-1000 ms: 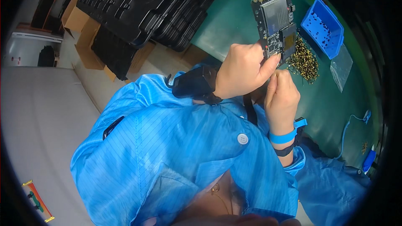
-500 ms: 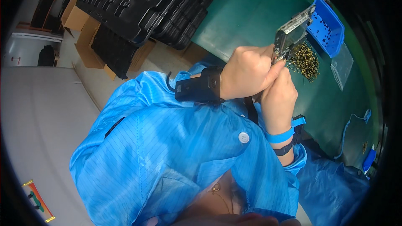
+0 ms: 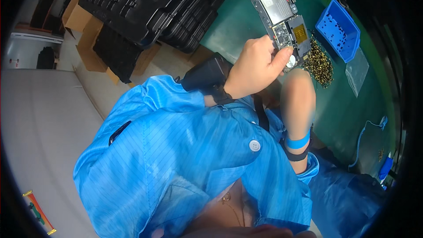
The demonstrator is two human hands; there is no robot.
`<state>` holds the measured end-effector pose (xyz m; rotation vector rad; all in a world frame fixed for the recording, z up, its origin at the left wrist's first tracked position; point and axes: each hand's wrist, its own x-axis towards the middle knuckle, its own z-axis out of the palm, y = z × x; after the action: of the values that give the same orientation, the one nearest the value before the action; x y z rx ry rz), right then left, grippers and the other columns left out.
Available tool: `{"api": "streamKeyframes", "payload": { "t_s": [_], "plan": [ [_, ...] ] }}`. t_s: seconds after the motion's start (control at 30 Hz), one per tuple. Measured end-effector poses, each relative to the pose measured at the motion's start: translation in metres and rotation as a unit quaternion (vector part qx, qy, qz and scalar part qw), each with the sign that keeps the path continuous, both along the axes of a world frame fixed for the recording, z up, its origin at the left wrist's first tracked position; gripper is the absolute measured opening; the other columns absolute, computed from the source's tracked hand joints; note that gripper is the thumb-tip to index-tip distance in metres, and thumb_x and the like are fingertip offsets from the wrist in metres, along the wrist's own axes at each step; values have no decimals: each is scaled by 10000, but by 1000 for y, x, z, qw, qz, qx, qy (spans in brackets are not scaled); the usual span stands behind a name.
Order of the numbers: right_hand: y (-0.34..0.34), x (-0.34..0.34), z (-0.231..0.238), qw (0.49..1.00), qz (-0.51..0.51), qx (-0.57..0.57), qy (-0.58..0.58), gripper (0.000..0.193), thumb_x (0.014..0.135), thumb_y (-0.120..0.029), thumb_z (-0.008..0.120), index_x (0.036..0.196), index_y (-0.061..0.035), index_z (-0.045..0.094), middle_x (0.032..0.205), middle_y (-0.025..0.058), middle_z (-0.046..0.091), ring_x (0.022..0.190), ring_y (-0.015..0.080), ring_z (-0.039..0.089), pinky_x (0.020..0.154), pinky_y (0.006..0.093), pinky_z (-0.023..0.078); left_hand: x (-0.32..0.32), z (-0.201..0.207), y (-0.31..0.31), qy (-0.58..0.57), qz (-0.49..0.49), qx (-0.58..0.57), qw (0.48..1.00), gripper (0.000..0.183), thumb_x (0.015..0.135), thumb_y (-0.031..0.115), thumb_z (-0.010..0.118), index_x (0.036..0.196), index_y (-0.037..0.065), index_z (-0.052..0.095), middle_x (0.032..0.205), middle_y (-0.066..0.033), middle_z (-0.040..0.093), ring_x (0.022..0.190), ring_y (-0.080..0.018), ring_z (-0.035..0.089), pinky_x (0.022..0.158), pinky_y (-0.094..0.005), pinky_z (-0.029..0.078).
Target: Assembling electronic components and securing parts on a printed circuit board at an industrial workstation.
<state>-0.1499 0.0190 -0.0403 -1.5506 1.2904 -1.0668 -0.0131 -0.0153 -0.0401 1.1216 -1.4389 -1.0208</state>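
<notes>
While the left hand (image 3: 255, 68) pinches the circuit board (image 3: 284, 20) by its lower end only, thumb on the near face and fingers curled behind, most of the board sticks up past the grip w/ nothing under it; a small slip of the thumb could, in my view, let it tip or drop onto the green mat (image 3: 335, 105); fingers pressing on the populated face could also stress small parts or leave marks, since the hand is bare.

Right hand (image 3: 297, 83) sits just below the board's lower edge, fingers bent up toward it; whether it grips anything I cannot tell, as the fingertips are hidden behind the left hand and the board; if it pushes on that edge while the left hand's hold is this narrow, the board may twist; the wrist carries a blue band (image 3: 297, 142) and a dark strap beside it.

Close risk: the heap of small brass parts (image 3: 319, 64) lies right under and beside the board; a dip of the board could scatter them, or catch one on it; the blue bin (image 3: 341, 28) w/ small dark bits stands just beyond.

Board itself: long, narrow, dark, held upright and tilted left, above the mat; silver shield at the upper part, gold-coloured square lower right, chips and a round pale part near the thumb; no damage visible at this res.
</notes>
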Motion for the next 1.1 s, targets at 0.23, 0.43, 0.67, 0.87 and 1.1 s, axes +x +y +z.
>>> {"api": "streamKeyframes", "payload": {
  "t_s": [0.23, 0.43, 0.67, 0.87, 1.1],
  "plan": [
    [-90, -71, 43, 895, -156, -233, 346, 193, 863, -153, 425, 821, -7, 544, 712, 188, 548, 634, 322, 537, 575, 354, 414, 8, -4, 2, 168, -30, 55, 984, 189, 848, 126, 494, 892, -51, 541, 713, -57, 596, 540, -84, 546, 477, -221, 461],
    [-176, -122, 14, 809, -197, -151, 533, 186, 778, -159, 562, 931, -57, 587, 884, 126, 625, 829, 267, 605, 724, 339, 468, 13, -1, 7, 148, -75, 97, 981, 195, 857, 134, 483, 926, -42, 533, 732, -54, 590, 555, -82, 545, 490, -217, 467],
    [-138, -103, 37, 888, -137, -149, 414, 210, 787, -167, 549, 952, -44, 593, 872, 138, 620, 823, 266, 595, 724, 320, 452, 29, -4, 4, 135, -128, 160, 969, 267, 881, 171, 458, 1093, 16, 506, 886, -41, 590, 648, -66, 535, 518, -198, 463],
    [-21, -38, 42, 998, 49, 23, 32, 216, 824, -131, 530, 977, 19, 554, 901, 69, 582, 804, 134, 538, 725, 251, 428, 30, 4, 9, 120, -228, 163, 952, 271, 877, 168, 480, 1107, 27, 494, 878, -21, 579, 693, -57, 531, 547, -193, 455],
    [13, -19, 4, 978, 39, 87, -184, 224, 853, -73, 503, 1055, 22, 520, 947, 42, 585, 845, 83, 506, 740, 224, 416, 30, -1, 10, -74, -364, 127, 920, 343, 825, 181, 562, 1107, 6, 476, 839, -68, 576, 737, -111, 542, 665, -257, 456]
  ]
}}
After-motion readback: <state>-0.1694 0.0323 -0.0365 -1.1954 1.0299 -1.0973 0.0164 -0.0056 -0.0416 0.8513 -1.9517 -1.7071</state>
